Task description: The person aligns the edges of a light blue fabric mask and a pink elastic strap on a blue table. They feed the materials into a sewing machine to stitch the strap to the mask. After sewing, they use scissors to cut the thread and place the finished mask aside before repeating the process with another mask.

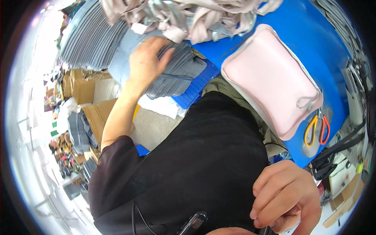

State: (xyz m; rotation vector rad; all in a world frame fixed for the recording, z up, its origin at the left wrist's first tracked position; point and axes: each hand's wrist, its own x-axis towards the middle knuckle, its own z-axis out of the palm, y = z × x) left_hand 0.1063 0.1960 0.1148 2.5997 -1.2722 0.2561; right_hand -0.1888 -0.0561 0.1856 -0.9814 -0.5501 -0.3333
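My left hand (147, 62) is over a stack of dark grey fabric pieces (178, 68), beside a paler grey-blue piece (121, 58). Its thumb stands apart from the fingers, and nothing shows in its grasp; whether it touches the stack I cannot tell. Close to my body at the lower right, my right hand (288, 196) is curled, fingers bent inward. A dark object shows just under it, and what the fingers hold, if anything, is hidden. A pale pink padded pouch (270, 78) with white edging lies on the blue table (309, 35). Scissors (317, 129) with one yellow and one red handle rest beside it.
A heap of pink and grey straps (188, 17) covers the table's far side. Tall stacks of grey pieces (94, 35) stand far left. A blue plastic crate (192, 94) sits under the dark stack. Cardboard boxes (98, 117) stand on the floor at left.
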